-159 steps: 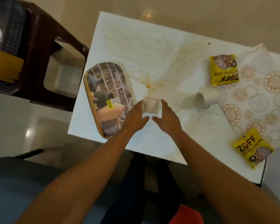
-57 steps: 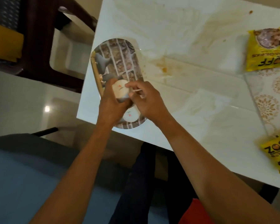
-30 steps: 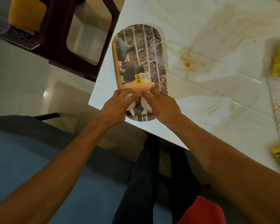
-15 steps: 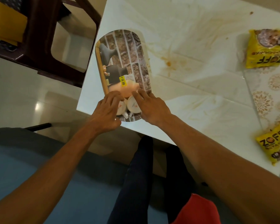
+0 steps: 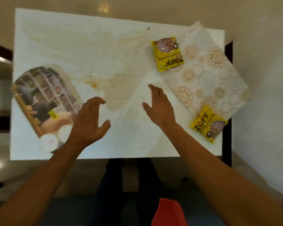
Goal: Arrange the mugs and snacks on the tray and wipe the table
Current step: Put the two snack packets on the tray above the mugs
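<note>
I see my left hand [image 5: 90, 121] and right hand [image 5: 158, 106] spread and empty above the stained table [image 5: 104, 51]. Two white mugs [image 5: 55, 137] sit at the tray's [image 5: 44, 95] near end. Two yellow snack packets, one far [image 5: 168, 53], one near [image 5: 207, 123], read "ZOFF", both partly on the patterned cloth [image 5: 207, 79].

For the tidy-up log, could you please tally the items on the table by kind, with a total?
Mugs, white, on the tray: 2
Yellow snack packets, off the tray: 2
Tray: 1
Patterned mat: 1
Total: 6
</note>
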